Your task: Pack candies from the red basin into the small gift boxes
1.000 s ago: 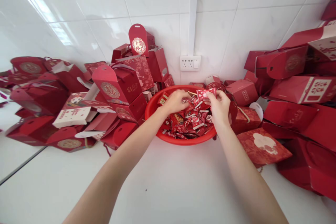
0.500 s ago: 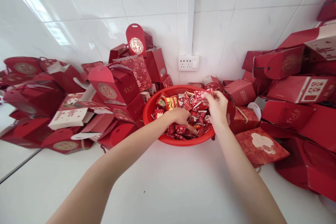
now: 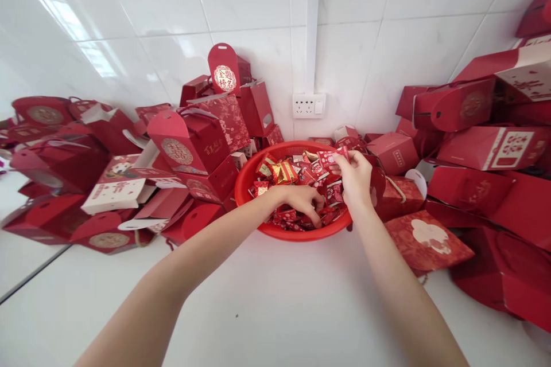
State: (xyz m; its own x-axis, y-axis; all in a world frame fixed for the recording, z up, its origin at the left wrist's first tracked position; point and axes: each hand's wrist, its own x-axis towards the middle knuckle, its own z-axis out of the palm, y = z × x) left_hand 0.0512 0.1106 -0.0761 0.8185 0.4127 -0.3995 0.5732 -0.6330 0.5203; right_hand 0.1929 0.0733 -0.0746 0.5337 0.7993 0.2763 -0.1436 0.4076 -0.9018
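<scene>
A round red plastic basket (image 3: 297, 234) full of small wrapped candies (image 3: 284, 172) sits on the white tabletop. Most wrappers are red with white print; one is gold. My left hand (image 3: 303, 200) is down inside the basket, its fingers curled together around a red-wrapped candy that is mostly hidden beneath them. Above the basket's right side, my right hand (image 3: 356, 175) pinches a red candy packet with white dots (image 3: 329, 157) between thumb and fingers.
Red gift boxes (image 3: 189, 140) with cord handles are stacked left of the basket. More red boxes (image 3: 469, 143) pile up on the right, close to my right forearm. Behind stands a white tiled wall with a power socket (image 3: 309, 105).
My left hand has shifted slightly right among the candies, and its fingers have curled in from a stretched pose. My right hand keeps its dotted candy packet at nearly the same spot.
</scene>
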